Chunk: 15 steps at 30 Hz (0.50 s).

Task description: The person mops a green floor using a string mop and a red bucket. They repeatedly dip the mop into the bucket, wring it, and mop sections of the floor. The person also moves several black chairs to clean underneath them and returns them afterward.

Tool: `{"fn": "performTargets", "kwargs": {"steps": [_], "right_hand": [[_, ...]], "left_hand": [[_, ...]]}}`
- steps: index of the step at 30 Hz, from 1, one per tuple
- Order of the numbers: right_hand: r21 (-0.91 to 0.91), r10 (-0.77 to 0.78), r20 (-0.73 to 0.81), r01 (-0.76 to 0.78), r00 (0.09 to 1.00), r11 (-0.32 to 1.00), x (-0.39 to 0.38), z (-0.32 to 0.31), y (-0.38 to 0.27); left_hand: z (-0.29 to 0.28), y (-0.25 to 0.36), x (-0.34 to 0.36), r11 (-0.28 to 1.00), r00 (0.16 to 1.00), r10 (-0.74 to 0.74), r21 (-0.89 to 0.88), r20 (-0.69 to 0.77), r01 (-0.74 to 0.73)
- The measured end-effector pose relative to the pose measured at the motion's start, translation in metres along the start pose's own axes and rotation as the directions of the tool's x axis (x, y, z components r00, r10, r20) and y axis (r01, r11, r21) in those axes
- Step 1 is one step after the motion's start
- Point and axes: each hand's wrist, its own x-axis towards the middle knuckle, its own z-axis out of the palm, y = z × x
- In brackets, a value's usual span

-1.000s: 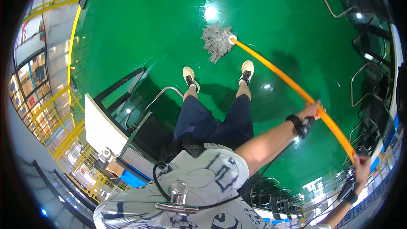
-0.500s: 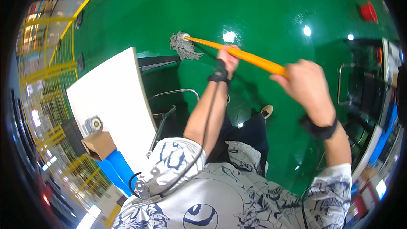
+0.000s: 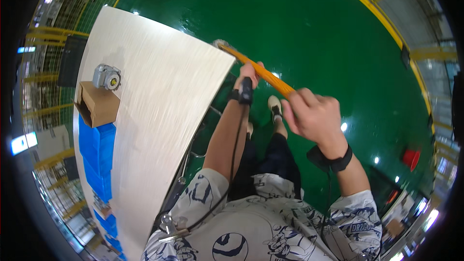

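Two hands [image 3: 247, 73] [image 3: 313, 115] clasping one orange mop handle [image 3: 275, 81]; one cardboard box [image 3: 105, 105], one red bucket [image 3: 411, 159]

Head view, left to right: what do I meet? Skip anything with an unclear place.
Cardboard box → mop head → left hand → right shoe → right hand → red bucket.

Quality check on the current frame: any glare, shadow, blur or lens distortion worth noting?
Head view: bright spots glare off the glossy green floor; head view: a soft shadow lies on the pale table beside the grey metal unit; head view: the right hand looks slightly blurred; head view: fisheye distortion bows the table's edges, and the picture's corners go black.
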Motion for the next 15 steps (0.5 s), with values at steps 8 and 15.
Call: {"fn": "performTargets", "kwargs": {"steps": [8, 15], "right_hand": [[0.064, -0.083, -0.676, 0.171, 0.732, 0.983, 0.083, -0.048, 0.093], [0.271, -0.134, -0.731, 0.466, 0.669, 0.842, 0.172, -0.115, 0.129]], "left_hand": [[0.120, 0.030, -0.054, 0.962, 0.993, -0.118, -0.252, -0.018, 0.110], [0.156, 0.012, -0.082, 0.920, 1.000, -0.011, -0.391, -0.008, 0.008]]}}
